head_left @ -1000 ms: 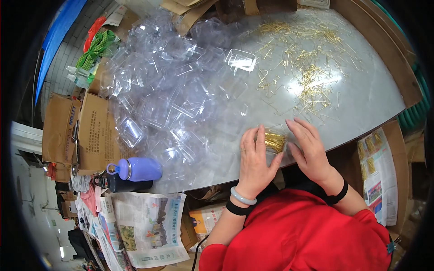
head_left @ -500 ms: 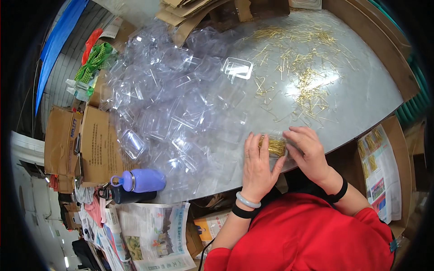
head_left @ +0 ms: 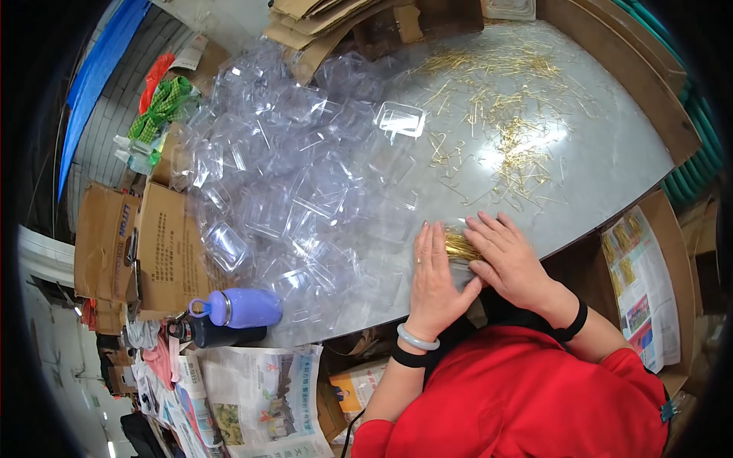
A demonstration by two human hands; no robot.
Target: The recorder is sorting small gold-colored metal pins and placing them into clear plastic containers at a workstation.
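A bundle of thin gold wire hooks [head_left: 460,246] lies at the table's near edge, between my two hands. My left hand [head_left: 437,271] rests flat along the bundle's left end, its fingers straight and its thumb spread to the right. From the right, my right hand [head_left: 504,256] lies over the other end with its fingers stretched out, covering part of the wires. Whether a clear box sits around the bundle is hidden by the hands. Beyond them, loose gold wire hooks [head_left: 523,164] are scattered over the grey table [head_left: 611,164].
A big heap of clear plastic boxes [head_left: 298,175] covers the table's left side. A purple bottle [head_left: 252,308] and a black bottle [head_left: 229,333] lie at the near left. Wire bundles on newspaper [head_left: 649,305] fill a carton at right. Cardboard [head_left: 634,76] walls the far right edge.
My right hand has shifted left and flattened over the bundle's right end, its fingers now straighter. My left hand stays nearly in place.
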